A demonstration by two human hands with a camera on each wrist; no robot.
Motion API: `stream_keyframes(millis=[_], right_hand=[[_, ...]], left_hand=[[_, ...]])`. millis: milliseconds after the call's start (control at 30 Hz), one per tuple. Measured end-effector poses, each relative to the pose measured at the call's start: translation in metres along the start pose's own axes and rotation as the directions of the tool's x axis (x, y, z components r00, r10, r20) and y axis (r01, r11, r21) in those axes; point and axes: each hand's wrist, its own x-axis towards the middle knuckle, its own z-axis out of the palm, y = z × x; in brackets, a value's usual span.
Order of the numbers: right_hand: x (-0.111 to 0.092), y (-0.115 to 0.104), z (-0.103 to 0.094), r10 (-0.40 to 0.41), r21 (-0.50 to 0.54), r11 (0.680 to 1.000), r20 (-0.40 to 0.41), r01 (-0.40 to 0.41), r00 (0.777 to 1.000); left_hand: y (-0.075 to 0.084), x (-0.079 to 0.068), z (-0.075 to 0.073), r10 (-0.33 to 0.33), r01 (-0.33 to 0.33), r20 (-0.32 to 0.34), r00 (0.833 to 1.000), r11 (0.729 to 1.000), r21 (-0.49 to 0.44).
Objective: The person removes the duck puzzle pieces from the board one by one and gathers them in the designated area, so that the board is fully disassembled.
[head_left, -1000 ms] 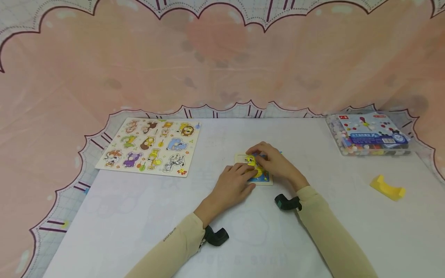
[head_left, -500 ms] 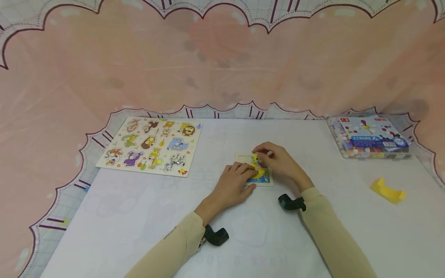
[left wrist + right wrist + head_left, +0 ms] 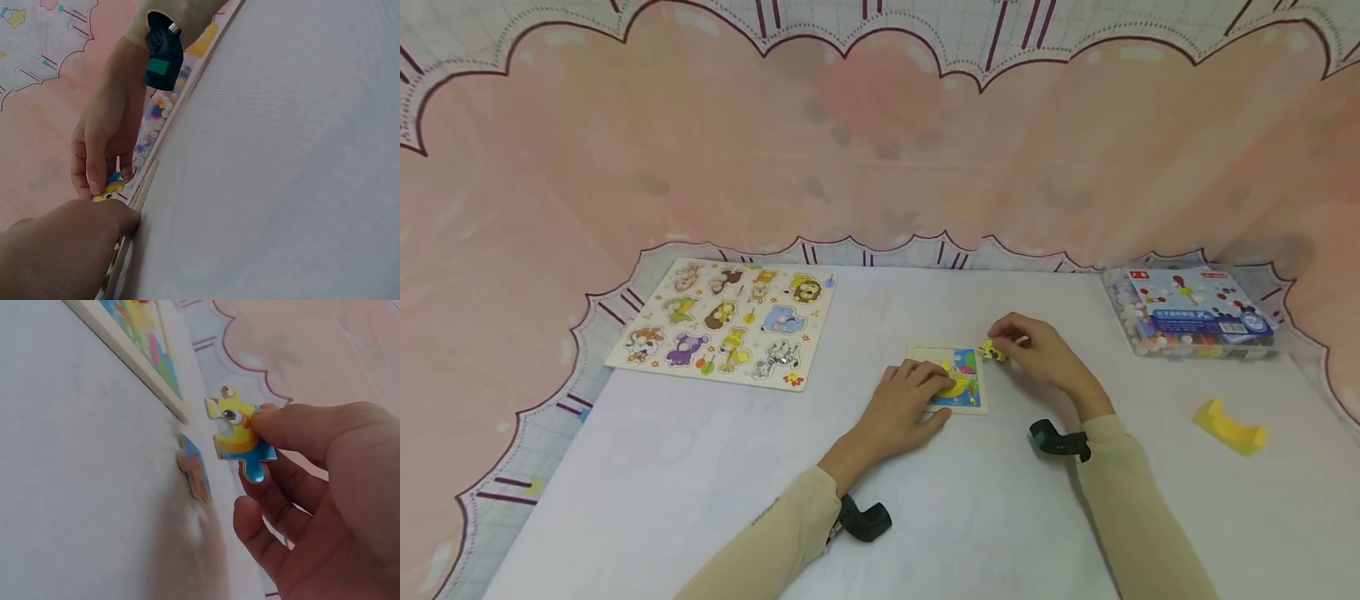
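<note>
A small jigsaw puzzle in a cream frame (image 3: 984, 393) lies flat on the white table, its picture yellow and blue. My left hand (image 3: 895, 408) rests over its left part, fingers laid on the picture and covering some of it; the thumb is by the lower edge. To the right of the frame, my right hand (image 3: 1037, 358) pinches a yellow-and-blue jigsaw piece (image 3: 240, 434) with a printed eye, between thumb and fingers, clear of the table. A second jigsaw piece (image 3: 195, 469), blue and pink, lies on the table near the frame in the right wrist view.
A large animal puzzle board (image 3: 722, 321) lies at the back left. At the back right stands a clear box of coloured balls (image 3: 1195, 312) with a printed sheet. A curved yellow piece (image 3: 1231, 427) lies in front of that box.
My right hand has moved right, off the puzzle, carrying a jigsaw piece out of the frame. More of the picture's upper right shows now. My left hand has stayed on the puzzle.
</note>
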Motion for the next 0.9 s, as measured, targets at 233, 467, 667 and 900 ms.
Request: stream_keyframes(millis=[233, 467, 667, 900], right_hand=[[-0.005, 0.013, -0.016, 0.039, -0.004, 0.999, 0.021, -0.039, 0.999], [-0.011, 0.022, -0.023, 0.090, -0.001, 0.996, 0.027, -0.090, 0.996], [-0.012, 0.025, -0.026, 0.073, -0.031, 0.997, 0.016, -0.073, 0.997], [-0.013, 0.028, -0.028, 0.125, -0.072, 0.990, 0.008, -0.124, 0.992]], left_hand=[[0.000, 0.000, 0.003, -0.005, 0.005, -0.005, 1.000, 1.000, -0.002], [0.000, -0.001, 0.002, 0.003, -0.003, 0.005, 1.000, 1.000, -0.017], [0.000, -0.001, 0.002, 0.011, -0.011, -0.015, 1.000, 1.000, -0.022], [0.000, -0.001, 0.001, 0.011, -0.011, -0.007, 1.000, 1.000, -0.017]])
